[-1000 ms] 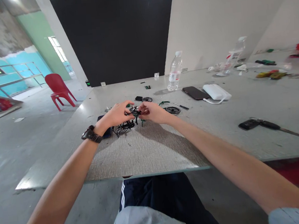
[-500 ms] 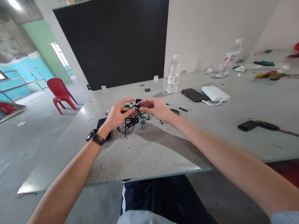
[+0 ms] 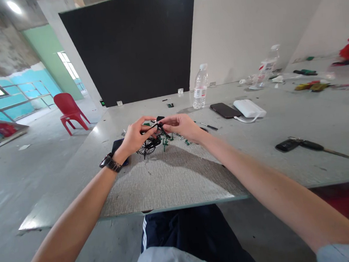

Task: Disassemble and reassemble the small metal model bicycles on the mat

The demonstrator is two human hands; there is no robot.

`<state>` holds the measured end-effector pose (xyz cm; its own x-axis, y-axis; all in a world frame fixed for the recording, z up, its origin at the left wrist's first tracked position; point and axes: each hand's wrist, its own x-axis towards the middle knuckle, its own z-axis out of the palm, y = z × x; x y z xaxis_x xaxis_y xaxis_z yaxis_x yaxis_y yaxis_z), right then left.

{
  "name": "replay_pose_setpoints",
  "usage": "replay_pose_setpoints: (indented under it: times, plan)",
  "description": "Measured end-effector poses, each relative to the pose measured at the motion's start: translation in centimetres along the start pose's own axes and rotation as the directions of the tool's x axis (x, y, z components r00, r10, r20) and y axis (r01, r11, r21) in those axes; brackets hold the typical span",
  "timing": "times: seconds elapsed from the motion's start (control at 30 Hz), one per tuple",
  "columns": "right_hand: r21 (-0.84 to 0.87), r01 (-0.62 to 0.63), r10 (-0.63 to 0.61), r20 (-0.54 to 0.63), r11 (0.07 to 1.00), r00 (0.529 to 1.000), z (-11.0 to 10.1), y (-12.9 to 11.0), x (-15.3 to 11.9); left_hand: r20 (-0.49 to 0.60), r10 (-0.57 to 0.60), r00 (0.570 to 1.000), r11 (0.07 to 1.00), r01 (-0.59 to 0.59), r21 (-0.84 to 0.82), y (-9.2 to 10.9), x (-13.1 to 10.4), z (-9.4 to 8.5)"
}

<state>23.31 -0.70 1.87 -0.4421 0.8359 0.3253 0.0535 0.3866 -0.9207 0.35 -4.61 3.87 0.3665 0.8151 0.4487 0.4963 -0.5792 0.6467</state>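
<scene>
A small black model bicycle (image 3: pixel 147 147) with a spoked wheel is held just above the grey table, between my two hands. From the left, my left hand (image 3: pixel 136 137) pinches its upper part between thumb and fingers. My right hand (image 3: pixel 182 127) grips the handlebar end from the other side, its fingertips closed on the bicycle. Small green plastic parts (image 3: pixel 165 142) lie right behind and below it. The exact contact points under the fingers are hidden.
Beyond the hands stand a water bottle (image 3: pixel 200 87), a dark phone (image 3: pixel 225 110) and a white power bank (image 3: pixel 249 109). A screwdriver (image 3: pixel 209 126) lies right of my right hand. Car keys (image 3: pixel 300 144) lie further right. A dark flat object (image 3: pixel 117 145) sits under my left wrist.
The view has shifted slightly. Both hands keep their hold on the model bicycle, which seems to have turned or tilted a little.
</scene>
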Motion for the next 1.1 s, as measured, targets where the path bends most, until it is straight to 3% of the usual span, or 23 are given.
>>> replay_pose_setpoints:
  times: [0.17, 0.37, 0.7, 0.9, 1.1]
  plan:
    - [-0.058, 0.011, -0.009, 0.036, 0.998, 0.999, -0.3, 0.1, 0.0, 0.025, 0.014, 1.0, 0.996, -0.016, 0.09, 0.2, -0.1, -0.3]
    - [-0.262, 0.03, -0.009, 0.078, 0.964, 0.997, -0.1, -0.3, 0.0, 0.109, 0.068, 0.992, 0.961, -0.094, 0.26, 0.4, 0.1, -0.5]
    - [-0.595, 0.05, -0.043, 0.027, 0.802, 0.999, -1.7, -1.3, 0.0, 0.2, 0.005, 0.98, 0.92, -0.083, 0.383, -0.7, 0.3, -0.9]
    - [-0.578, 0.036, 0.035, 0.11, 0.815, 0.993, 0.9, 0.7, -0.1, 0.197, -0.032, 0.98, 0.908, -0.054, 0.415, 0.0, 0.3, -0.6]
    - [-0.528, -0.039, 0.052, 0.011, 0.849, 0.999, 3.5, 1.8, 0.0, 0.181, -0.037, 0.983, 0.92, -0.038, 0.391, -0.1, 0.2, -0.5]
